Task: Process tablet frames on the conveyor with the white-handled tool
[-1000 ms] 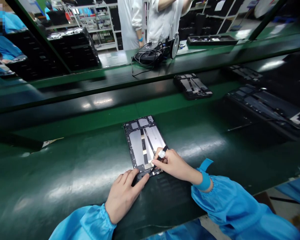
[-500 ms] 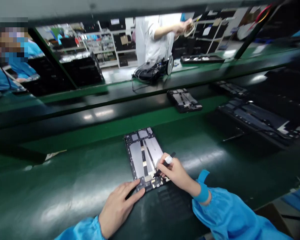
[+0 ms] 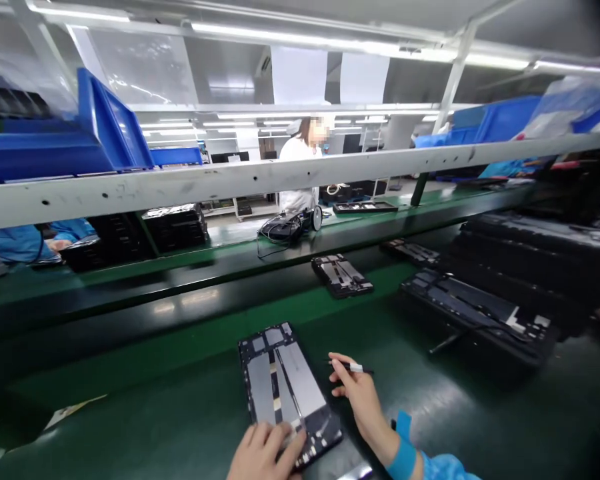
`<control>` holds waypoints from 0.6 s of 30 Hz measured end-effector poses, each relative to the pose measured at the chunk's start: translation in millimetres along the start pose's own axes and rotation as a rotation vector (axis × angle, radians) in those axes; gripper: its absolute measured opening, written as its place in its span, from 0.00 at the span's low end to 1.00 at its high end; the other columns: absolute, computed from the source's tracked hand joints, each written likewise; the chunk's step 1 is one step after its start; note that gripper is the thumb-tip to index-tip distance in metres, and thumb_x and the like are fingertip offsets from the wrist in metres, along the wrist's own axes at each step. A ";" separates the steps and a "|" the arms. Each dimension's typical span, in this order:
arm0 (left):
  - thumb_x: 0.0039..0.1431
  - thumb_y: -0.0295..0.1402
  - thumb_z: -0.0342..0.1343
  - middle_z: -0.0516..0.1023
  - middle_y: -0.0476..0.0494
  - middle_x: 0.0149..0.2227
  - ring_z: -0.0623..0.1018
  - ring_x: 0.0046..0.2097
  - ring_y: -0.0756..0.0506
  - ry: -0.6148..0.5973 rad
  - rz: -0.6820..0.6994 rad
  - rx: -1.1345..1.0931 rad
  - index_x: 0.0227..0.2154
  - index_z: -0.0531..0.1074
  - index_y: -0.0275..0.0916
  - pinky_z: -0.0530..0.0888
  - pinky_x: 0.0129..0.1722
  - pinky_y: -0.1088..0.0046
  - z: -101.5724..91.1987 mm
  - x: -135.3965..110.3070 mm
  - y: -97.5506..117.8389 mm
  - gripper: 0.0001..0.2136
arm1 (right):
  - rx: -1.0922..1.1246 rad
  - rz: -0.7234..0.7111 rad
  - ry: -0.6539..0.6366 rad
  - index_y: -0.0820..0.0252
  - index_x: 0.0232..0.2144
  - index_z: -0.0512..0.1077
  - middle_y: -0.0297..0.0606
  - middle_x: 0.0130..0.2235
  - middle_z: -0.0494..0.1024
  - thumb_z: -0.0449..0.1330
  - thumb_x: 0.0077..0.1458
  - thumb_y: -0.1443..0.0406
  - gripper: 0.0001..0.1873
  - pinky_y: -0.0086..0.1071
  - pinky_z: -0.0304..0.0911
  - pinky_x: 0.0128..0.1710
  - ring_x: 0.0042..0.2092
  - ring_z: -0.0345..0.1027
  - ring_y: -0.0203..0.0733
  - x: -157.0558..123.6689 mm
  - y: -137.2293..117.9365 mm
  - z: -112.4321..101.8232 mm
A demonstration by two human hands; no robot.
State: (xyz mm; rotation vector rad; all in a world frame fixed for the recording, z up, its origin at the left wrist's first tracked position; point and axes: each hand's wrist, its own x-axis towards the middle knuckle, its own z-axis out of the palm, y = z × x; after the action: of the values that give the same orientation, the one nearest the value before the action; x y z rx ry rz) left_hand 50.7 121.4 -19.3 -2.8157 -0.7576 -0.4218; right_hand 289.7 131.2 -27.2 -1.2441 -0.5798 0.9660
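An opened tablet lies on the green work surface, its silver battery panels, black ribbon strip and small boards exposed. My left hand rests on its lower end with the fingers stretched out over the board area. To the right of the tablet, my right hand is raised slightly off it. Between its thumb and fingers it pinches a thin black pen-like tool with a white band; the exact kind cannot be made out. A blue strap circles my right wrist.
Another opened tablet lies farther back. On the right sit more opened devices and dark trays. A white shelf beam crosses ahead, with blue bins above. A person in white stands beyond; part of a hand shows at the right edge.
My right hand has lifted the pen-like tool off the tablet and moved to its right side. My left hand has shifted onto the tablet's lower end. The head view has tilted up.
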 end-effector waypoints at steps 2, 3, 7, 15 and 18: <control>0.60 0.33 0.57 0.75 0.44 0.48 0.75 0.42 0.43 -0.041 -0.142 0.016 0.57 0.65 0.48 0.74 0.41 0.69 3.4 9.0 -22.3 0.22 | -0.020 -0.002 -0.005 0.61 0.37 0.78 0.33 0.22 0.73 0.71 0.38 0.49 0.27 0.26 0.65 0.18 0.24 0.67 0.37 5.3 -0.3 -3.8; 0.59 0.30 0.57 0.75 0.43 0.49 0.74 0.44 0.42 -0.047 -0.217 0.029 0.57 0.66 0.48 0.73 0.43 0.68 4.8 12.9 -37.2 0.23 | -0.034 -0.003 -0.013 0.62 0.37 0.79 0.32 0.21 0.72 0.71 0.38 0.49 0.27 0.26 0.64 0.17 0.23 0.66 0.36 7.5 -0.8 -5.3; 0.62 0.31 0.54 0.75 0.44 0.48 0.74 0.45 0.43 -0.025 -0.411 0.124 0.56 0.69 0.47 0.72 0.48 0.67 11.9 20.3 -111.6 0.19 | -0.104 -0.020 -0.057 0.63 0.37 0.79 0.31 0.19 0.71 0.70 0.39 0.49 0.28 0.26 0.62 0.15 0.17 0.62 0.33 15.7 -2.7 -11.6; 0.61 0.29 0.45 0.76 0.32 0.48 0.77 0.47 0.35 0.065 -0.732 0.297 0.51 0.74 0.35 0.71 0.49 0.55 9.6 -24.9 -227.2 0.19 | -0.174 -0.215 0.035 0.65 0.45 0.77 0.36 0.23 0.76 0.63 0.45 0.42 0.35 0.27 0.63 0.16 0.20 0.66 0.36 59.7 -4.0 -43.3; 0.58 0.24 0.40 0.74 0.29 0.52 0.75 0.51 0.33 0.160 -0.758 0.379 0.52 0.72 0.31 0.70 0.51 0.51 15.1 -36.4 -232.6 0.23 | -0.251 -0.272 0.068 0.68 0.50 0.73 0.38 0.22 0.77 0.58 0.49 0.41 0.39 0.29 0.64 0.18 0.20 0.69 0.39 85.3 -5.1 -55.4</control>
State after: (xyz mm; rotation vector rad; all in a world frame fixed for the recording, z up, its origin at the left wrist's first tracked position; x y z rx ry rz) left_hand -95.8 306.3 -18.9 -2.0380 -1.6510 -0.5276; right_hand 379.1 175.5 -47.6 -1.3720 -0.8118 0.6336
